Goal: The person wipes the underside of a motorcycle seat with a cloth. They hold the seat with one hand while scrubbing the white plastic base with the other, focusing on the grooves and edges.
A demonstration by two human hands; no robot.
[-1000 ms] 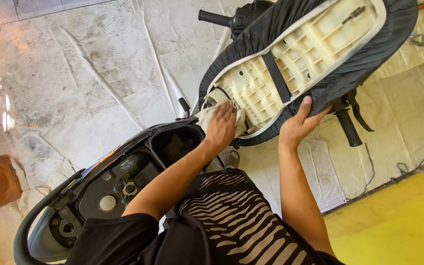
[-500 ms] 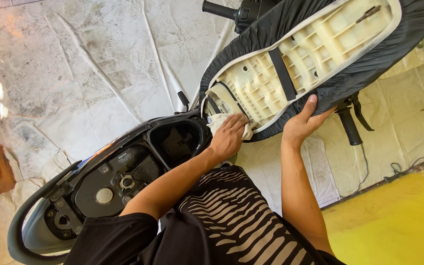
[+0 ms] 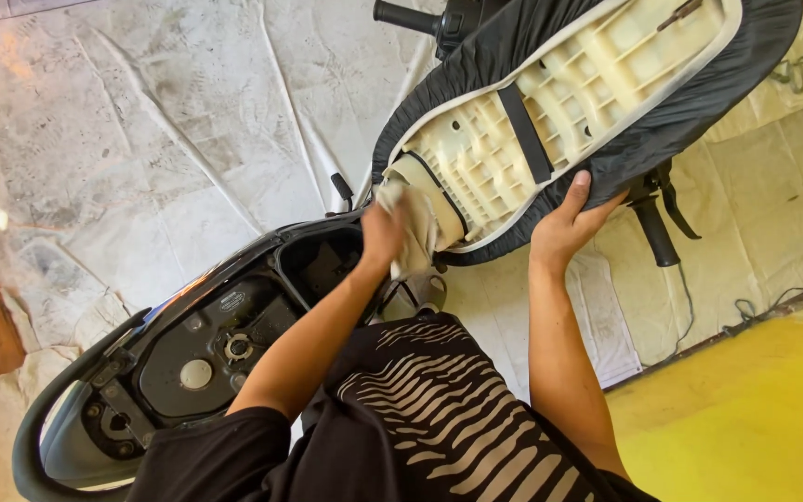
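The scooter seat [image 3: 587, 102] stands tipped up, its cream ribbed underside facing the person, above the open scooter body [image 3: 188, 353] on the pale floor sheet [image 3: 141, 139]. The right hand [image 3: 564, 228] grasps the seat's black lower edge. The left hand [image 3: 385, 234] clenches a beige cloth [image 3: 417, 232] against the seat's narrow end.

Left hand [image 3: 385, 232] presses cloth [image 3: 413, 228] on raised scooter seat underside [image 3: 550, 121]; right hand [image 3: 564, 228] props seat edge.
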